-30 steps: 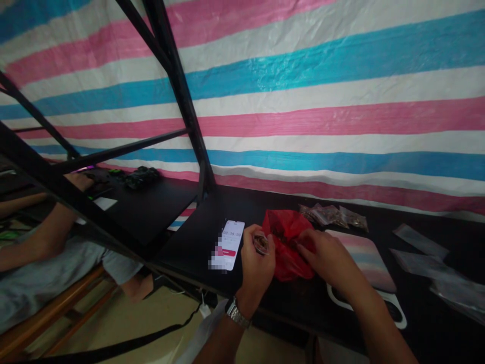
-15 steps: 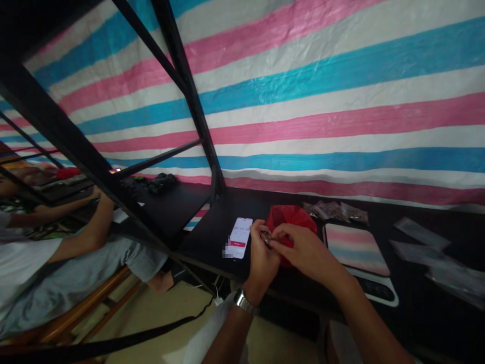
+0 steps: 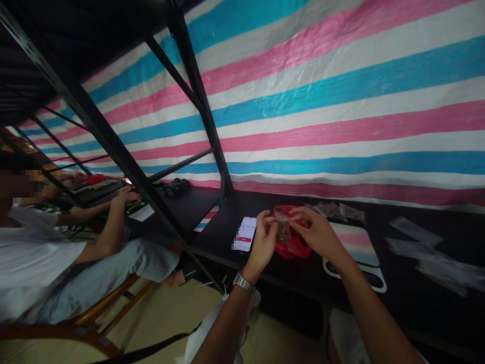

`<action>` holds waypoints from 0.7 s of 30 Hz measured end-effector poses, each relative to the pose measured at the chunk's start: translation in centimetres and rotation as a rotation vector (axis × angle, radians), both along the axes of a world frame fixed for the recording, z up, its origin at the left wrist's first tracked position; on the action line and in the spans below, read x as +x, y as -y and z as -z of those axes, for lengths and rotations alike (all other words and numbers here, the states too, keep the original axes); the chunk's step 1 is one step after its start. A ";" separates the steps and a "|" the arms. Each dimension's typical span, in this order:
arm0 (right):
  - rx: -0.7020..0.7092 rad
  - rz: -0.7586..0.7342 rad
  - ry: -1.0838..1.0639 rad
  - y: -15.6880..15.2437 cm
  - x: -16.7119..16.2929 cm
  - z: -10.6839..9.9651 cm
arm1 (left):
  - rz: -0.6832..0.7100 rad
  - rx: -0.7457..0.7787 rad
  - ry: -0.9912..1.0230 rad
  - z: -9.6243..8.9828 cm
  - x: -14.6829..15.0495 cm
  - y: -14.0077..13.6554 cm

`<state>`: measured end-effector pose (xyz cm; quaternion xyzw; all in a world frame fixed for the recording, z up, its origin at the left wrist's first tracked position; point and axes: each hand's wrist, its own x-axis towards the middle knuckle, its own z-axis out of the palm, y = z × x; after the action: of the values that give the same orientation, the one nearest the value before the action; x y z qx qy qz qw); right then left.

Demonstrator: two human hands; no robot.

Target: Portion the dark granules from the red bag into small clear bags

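A small clear plastic bag with brown bits inside [image 3: 283, 233] hangs between my two hands. My left hand [image 3: 265, 240] pinches its upper left edge between thumb and fingers. At its upper right edge, my right hand [image 3: 316, 230] is closed in a pinch; the fingertips partly cover that corner. Just behind and below the small bag lies an opened red plastic bag [image 3: 297, 248], its contents mostly hidden. To the right of the red bag is a flat white scale [image 3: 352, 240] with a shiny, reflective plate, partly covered by my right hand and forearm.
A lit phone [image 3: 248, 230] lies left of my hands. Several filled small bags [image 3: 335, 211] rest at the back, and flat clear bags [image 3: 428, 258] lie at right. A black metal frame [image 3: 206, 119] rises at left. Beyond it sits a person [image 3: 41, 273].
Half a second ago my hands were close together over a small crumpled thing. Now they are farther apart, with the small filled bag upright between them. The view has shifted slightly left.
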<state>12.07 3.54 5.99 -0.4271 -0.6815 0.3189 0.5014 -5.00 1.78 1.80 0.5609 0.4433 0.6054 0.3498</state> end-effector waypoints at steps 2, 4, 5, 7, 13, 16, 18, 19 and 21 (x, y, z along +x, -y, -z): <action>-0.010 0.001 -0.031 -0.3 0.3 0.5 | -0.007 -0.028 -0.024 0.5 0.1 -0.2; -0.017 0.009 -0.052 -0.7 0.6 1.0 | -0.013 -0.041 -0.053 1.1 0.7 -0.3; -0.021 0.013 -0.066 -0.9 0.7 1.3 | -0.017 -0.043 -0.072 1.2 1.1 -0.3; -0.034 0.021 -0.099 -1.3 1.0 1.8 | -0.027 -0.034 -0.122 1.5 1.9 -0.1; -0.068 0.078 -0.154 -2.4 2.1 2.9 | -0.077 0.041 -0.428 1.9 2.0 1.1; -0.063 0.121 -0.132 -2.8 2.5 3.2 | -0.065 0.064 -0.606 2.5 1.0 2.0; -0.055 0.150 -0.098 -2.9 2.6 3.5 | -0.050 0.074 -0.703 2.8 0.2 2.5; -0.051 0.162 -0.077 -2.9 2.5 3.6 | -0.043 0.080 -0.744 2.8 -0.2 2.7; -0.042 0.183 -0.029 -2.8 2.5 3.6 | -0.035 0.092 -0.811 2.7 -0.9 3.0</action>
<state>14.54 6.36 2.36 -0.4934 -0.6253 0.2921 0.5294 -5.92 -1.17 -0.93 0.7616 0.5271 0.3603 0.1106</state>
